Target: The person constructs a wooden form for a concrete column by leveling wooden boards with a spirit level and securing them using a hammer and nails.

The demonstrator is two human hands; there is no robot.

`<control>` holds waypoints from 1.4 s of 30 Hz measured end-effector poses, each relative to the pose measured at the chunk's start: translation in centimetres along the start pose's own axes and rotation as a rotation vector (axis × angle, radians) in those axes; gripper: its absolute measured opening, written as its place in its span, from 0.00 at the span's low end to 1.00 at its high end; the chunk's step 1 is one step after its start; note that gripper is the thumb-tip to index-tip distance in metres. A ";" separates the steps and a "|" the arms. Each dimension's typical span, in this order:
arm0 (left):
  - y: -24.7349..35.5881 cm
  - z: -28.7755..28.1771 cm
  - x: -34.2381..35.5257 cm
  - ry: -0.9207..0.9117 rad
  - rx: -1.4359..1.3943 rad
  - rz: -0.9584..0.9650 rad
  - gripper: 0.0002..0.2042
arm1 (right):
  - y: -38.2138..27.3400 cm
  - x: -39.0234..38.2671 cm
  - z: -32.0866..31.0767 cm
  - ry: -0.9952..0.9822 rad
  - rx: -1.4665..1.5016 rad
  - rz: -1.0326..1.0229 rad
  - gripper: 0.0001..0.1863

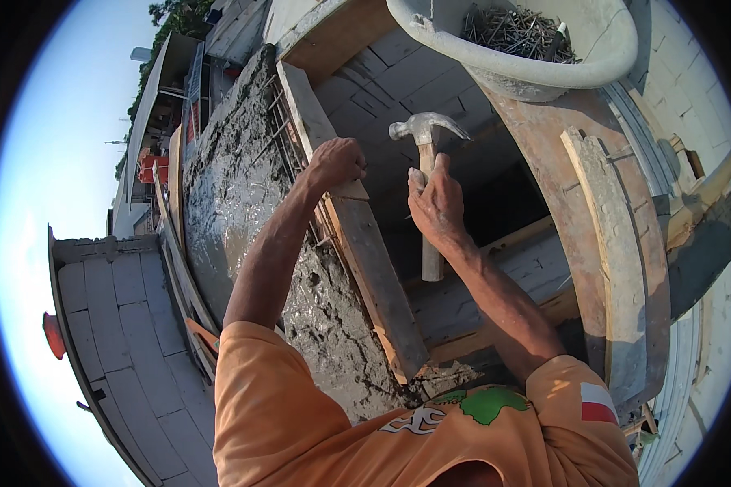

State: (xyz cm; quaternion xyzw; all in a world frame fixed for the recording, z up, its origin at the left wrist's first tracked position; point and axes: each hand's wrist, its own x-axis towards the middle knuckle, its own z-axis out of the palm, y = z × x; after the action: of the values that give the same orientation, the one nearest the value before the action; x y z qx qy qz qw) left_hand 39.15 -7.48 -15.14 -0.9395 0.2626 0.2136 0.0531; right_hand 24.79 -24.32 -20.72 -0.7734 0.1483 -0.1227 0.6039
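My right hand [439, 203] is wrapped round the wooden handle of a claw hammer [426, 154]. Its pale, dusty head points up, above the dark opening. To the left, my left hand [339, 162] is closed in a fist over the timber formwork, where an upper board [304, 109] meets a lower board [375, 280]. Whatever its fingers pinch is too small or hidden to make out. Beside these boards, wet grey concrete [235, 203] lies with thin steel bars [280, 122] sticking out near the wood. The hammer head is apart from the boards.
At the upper right stands a plastic tub [536, 81] with many loose nails [516, 32] in it. Below it, a cement-crusted plank [601, 235] lies on a brown panel [556, 178]. A deep opening [495, 187] drops between boards and panel. A block wall [138, 325] rises at left.
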 end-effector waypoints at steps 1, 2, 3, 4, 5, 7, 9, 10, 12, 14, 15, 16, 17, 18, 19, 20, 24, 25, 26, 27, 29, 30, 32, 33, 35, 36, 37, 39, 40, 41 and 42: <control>0.4 0.0 0.3 -0.016 0.004 -0.014 0.07 | 1.3 -1.0 1.1 -0.143 -0.033 -0.011 0.16; 0.2 0.0 0.2 -0.011 0.007 -0.017 0.07 | 1.2 -1.2 1.5 -0.288 -0.059 -0.023 0.17; 0.1 0.1 -0.1 0.005 0.031 0.006 0.07 | 1.7 -0.9 1.0 -0.356 -0.073 -0.052 0.19; 0.0 0.1 -0.1 0.020 0.056 0.030 0.07 | 1.9 -0.4 1.0 -0.355 -0.072 -0.057 0.19; 0.0 0.0 -0.1 0.018 0.055 0.031 0.07 | 1.1 0.2 0.4 -0.278 -0.074 -0.014 0.18; -0.1 -0.2 -0.4 -0.015 -0.008 -0.012 0.07 | -0.2 1.2 -0.8 -0.178 -0.080 0.036 0.17; -0.3 -0.3 -0.3 -0.018 -0.004 -0.013 0.07 | -1.0 1.5 -1.2 -0.062 -0.050 0.000 0.16; -0.4 -0.3 -0.4 -0.022 0.000 -0.007 0.07 | -1.3 1.3 -1.0 -0.026 -0.039 0.018 0.16; -0.4 -0.1 -0.1 0.013 0.025 -0.005 0.06 | 0.0 -0.2 0.9 -0.197 -0.048 0.027 0.17; 0.0 -0.1 0.1 0.042 0.045 0.003 0.06 | 1.9 -1.9 2.0 -0.497 -0.175 -0.019 0.18; 0.1 -0.2 -0.2 0.041 0.012 -0.013 0.06 | 2.0 -1.7 1.8 -0.440 -0.109 -0.001 0.18; 0.3 -0.3 -0.4 0.039 -0.022 -0.029 0.05 | 2.2 -1.2 1.6 -0.383 -0.044 0.017 0.18; 0.2 -0.3 -0.7 0.035 -0.025 -0.034 0.05 | 1.6 -0.9 1.2 -0.306 -0.074 0.001 0.17; 0.0 -0.3 -0.4 0.022 -0.035 -0.029 0.06 | 0.6 0.0 0.5 -0.227 -0.104 -0.022 0.17; -0.1 -0.3 -0.3 0.009 -0.045 -0.024 0.06 | -0.5 0.7 -0.5 -0.206 -0.120 -0.029 0.15; -0.2 -0.2 -0.3 0.009 -0.048 -0.024 0.06 | -1.0 1.0 -1.0 -0.207 -0.123 -0.029 0.15; -0.4 0.1 -0.4 0.013 -0.037 -0.001 0.07 | -2.2 1.2 -0.6 -0.136 -0.047 0.045 0.15; -0.4 0.3 -0.3 0.029 -0.048 -0.014 0.08 | -2.0 0.7 -0.2 -0.113 -0.031 0.049 0.14; -0.4 0.4 -0.3 0.030 -0.047 -0.017 0.08 | -1.7 0.1 0.3 -0.094 -0.014 0.050 0.14; 0.0 0.5 0.0 0.043 0.012 -0.018 0.08 | -1.1 -0.4 0.4 -0.188 -0.052 0.035 0.15; 0.3 0.5 0.1 0.059 0.071 -0.016 0.08 | 0.4 -0.4 0.8 -0.438 -0.161 0.013 0.16; 0.1 0.4 -0.2 0.059 0.072 -0.008 0.07 | 0.7 -0.2 0.9 -0.412 -0.189 -0.009 0.16; -0.1 0.2 -0.3 0.059 0.070 -0.003 0.07 | 0.3 0.5 0.3 -0.307 -0.138 0.015 0.16; -0.1 0.0 -0.4 0.029 0.020 -0.033 0.07 | -0.3 0.7 0.0 -0.209 -0.085 0.045 0.16; 0.0 -0.1 -0.6 -0.001 -0.032 -0.063 0.07 | -0.9 1.4 -0.9 -0.111 -0.045 0.017 0.16; 0.1 -0.1 -0.6 0.009 -0.013 -0.049 0.07 | -1.0 1.6 -1.1 -0.004 -0.004 -0.015 0.16; 0.3 -0.2 -0.6 0.019 0.006 -0.035 0.07 | -0.9 1.2 -0.5 -0.062 -0.011 0.011 0.16; 0.2 0.5 -0.1 0.047 0.037 -0.009 0.07 | -0.1 -0.2 1.1 -0.361 -0.177 0.018 0.18; -0.1 0.7 0.0 0.072 0.070 0.008 0.07 | 0.7 -0.6 1.6 -0.425 -0.144 0.023 0.19; 0.0 0.5 -0.1 0.072 0.070 0.013 0.07 | 1.1 -0.3 1.3 -0.362 -0.145 -0.027 0.18; 0.0 0.3 -0.3 0.058 0.044 -0.003 0.06 | 1.4 0.1 1.0 -0.299 -0.147 -0.077 0.17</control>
State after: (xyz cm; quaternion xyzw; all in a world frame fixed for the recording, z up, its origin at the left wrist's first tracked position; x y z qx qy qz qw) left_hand 38.81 -7.25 -15.31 -0.9443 0.2672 0.1804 0.0662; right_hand 25.11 -23.72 -22.35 -0.8303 0.0355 -0.0183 0.5560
